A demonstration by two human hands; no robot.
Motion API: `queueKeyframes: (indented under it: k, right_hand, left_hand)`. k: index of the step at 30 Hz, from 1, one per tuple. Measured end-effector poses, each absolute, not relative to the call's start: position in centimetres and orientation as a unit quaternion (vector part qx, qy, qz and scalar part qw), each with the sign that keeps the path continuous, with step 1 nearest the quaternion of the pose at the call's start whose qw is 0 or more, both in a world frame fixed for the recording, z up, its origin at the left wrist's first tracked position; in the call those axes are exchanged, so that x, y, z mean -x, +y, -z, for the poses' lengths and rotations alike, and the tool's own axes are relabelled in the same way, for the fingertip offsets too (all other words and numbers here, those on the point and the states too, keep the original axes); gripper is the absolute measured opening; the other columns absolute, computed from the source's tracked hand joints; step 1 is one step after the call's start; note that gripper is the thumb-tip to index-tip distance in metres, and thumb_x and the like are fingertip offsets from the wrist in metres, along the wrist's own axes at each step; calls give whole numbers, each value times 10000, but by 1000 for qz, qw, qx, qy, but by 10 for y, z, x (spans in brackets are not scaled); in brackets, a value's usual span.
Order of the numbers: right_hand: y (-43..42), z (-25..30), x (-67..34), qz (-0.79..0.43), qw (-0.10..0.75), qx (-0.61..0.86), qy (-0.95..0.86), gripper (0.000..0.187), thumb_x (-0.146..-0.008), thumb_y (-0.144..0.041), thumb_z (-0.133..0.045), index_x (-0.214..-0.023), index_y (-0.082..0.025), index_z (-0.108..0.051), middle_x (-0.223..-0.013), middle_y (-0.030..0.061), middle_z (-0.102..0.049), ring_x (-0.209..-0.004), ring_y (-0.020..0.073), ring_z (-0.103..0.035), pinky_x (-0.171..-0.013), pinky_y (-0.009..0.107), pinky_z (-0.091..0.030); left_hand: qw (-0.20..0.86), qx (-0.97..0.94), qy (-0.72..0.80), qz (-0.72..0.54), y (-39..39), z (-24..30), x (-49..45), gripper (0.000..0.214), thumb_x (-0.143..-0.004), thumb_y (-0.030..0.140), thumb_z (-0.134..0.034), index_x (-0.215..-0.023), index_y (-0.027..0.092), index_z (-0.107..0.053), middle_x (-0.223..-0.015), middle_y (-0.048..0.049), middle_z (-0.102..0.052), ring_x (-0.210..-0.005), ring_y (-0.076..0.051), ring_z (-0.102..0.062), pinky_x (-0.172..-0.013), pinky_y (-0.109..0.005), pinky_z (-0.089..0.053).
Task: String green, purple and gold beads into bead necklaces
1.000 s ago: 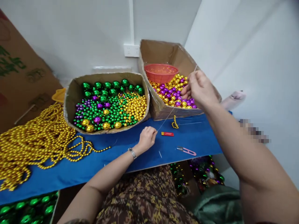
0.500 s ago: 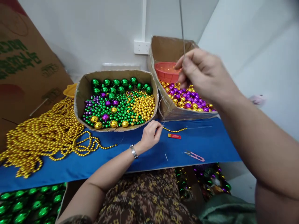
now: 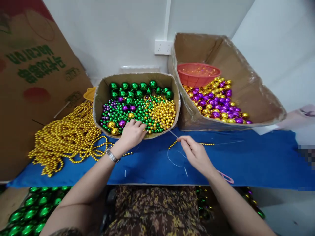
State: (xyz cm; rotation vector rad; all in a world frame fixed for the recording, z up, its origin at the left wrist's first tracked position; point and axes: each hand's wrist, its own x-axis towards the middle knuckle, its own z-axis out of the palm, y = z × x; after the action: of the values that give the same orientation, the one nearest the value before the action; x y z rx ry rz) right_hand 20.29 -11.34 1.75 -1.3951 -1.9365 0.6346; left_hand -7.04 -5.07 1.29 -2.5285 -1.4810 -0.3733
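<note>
My left hand (image 3: 131, 133) reaches over the front rim of a cardboard box (image 3: 98, 98) filled with green, gold and purple beads; its curled fingers rest on the beads, and what they hold is hidden. My right hand (image 3: 194, 154) lies on the blue cloth (image 3: 258, 160) and pinches a thin needle with thread (image 3: 173, 133). The thread runs past a short strung row of small gold beads (image 3: 206, 144) beside that hand.
A second cardboard box (image 3: 246, 88) at the right holds gold and purple beads and an orange basket (image 3: 198, 73). A heap of gold bead strands (image 3: 66, 137) lies at the left. Pink snips (image 3: 227, 178) peek out behind my right wrist. Green baubles (image 3: 27, 213) sit below the table.
My right hand came down from high near the right box to the blue cloth with the thread. My left hand moved from the thread into the left bead box. The view shifted right.
</note>
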Motion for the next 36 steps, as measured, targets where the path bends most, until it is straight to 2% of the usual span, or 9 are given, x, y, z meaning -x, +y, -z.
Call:
queueKeyframes:
  k: [3, 8, 12, 18, 23, 27, 31, 33, 36]
  right_hand:
    - [-119, 0, -196, -277, 338, 536, -723, 315, -995, -389, -353, -1012, -199, -604, -757, 21, -652, -621, 135, -615, -591, 230, -456]
    - [-125, 14, -191, -309, 353, 529, -707, 309, -993, -397, -353, -1025, -198, -589, -656, -5, -598, -574, 130, -593, -538, 217, -440]
    - [-129, 18, -188, -299, 374, 537, -695, 302, -992, -403, -357, -997, -202, -582, -620, -14, -565, -531, 130, -558, -511, 225, -419]
    - [-129, 24, -189, -308, 384, 543, -680, 288, -991, -408, -363, -978, -212, -573, -616, -8, -564, -528, 144, -562, -496, 232, -430]
    - [-127, 26, -192, -309, 381, 554, -673, 280, -990, -388, -373, -1029, -208, -584, -659, 6, -608, -584, 153, -612, -523, 229, -451]
    - [-127, 27, -192, -321, 376, 552, -671, 272, -993, -362, -367, -1041, -198, -579, -709, 16, -639, -626, 144, -631, -564, 222, -470]
    - [-128, 29, -192, -334, 373, 550, -668, 267, -994, -360, -366, -1037, -195, -572, -719, 17, -642, -642, 138, -638, -580, 216, -479]
    - [-128, 30, -193, -334, 373, 554, -665, 268, -993, -366, -368, -1035, -197, -572, -715, 18, -639, -636, 139, -638, -571, 217, -477]
    - [-128, 30, -192, -335, 372, 554, -666, 263, -991, -366, -374, -1026, -197, -572, -712, 19, -638, -629, 139, -636, -567, 220, -475]
  left_hand:
    - [87, 852, -509, 84, -34, -16, 80, 277, -946, 360, -474, -951, 166, -673, -908, -103, -660, -896, -252, -552, -788, -362, -427]
    - [81, 790, -600, 93, 6, -30, 102, 311, -953, 366, -439, -1040, 165, -660, -969, -106, -668, -909, -248, -596, -766, -336, -444]
    - [73, 762, -637, 87, 40, -39, 117, 355, -949, 401, -410, -1076, 171, -648, -1010, -123, -657, -951, -283, -609, -773, -359, -456]
    - [70, 702, -702, 97, 82, -43, 130, 450, -903, 422, -468, -1251, 151, -557, -1169, -178, -599, -1063, -341, -583, -828, -399, -467]
    - [16, 701, -710, 65, 106, -33, 135, 586, -864, 499, -515, -1324, 137, -500, -1198, -184, -591, -1080, -337, -588, -883, -396, -464]
    - [11, 706, -706, 62, 113, -24, 135, 572, -855, 492, -533, -1307, 141, -521, -1194, -173, -599, -1065, -331, -584, -892, -401, -460]
    - [70, 720, -681, 116, 101, -27, 122, 510, -871, 419, -526, -1285, 122, -550, -1270, -201, -551, -1126, -367, -528, -912, -445, -439]
    - [67, 759, -633, 139, 87, -31, 111, 405, -901, 372, -474, -1192, 126, -614, -1183, -181, -600, -1093, -336, -541, -911, -436, -435]
    - [-57, 862, -496, 89, 61, -34, 93, 294, -904, 337, -464, -1018, 179, -684, -950, -97, -675, -889, -239, -606, -820, -362, -456]
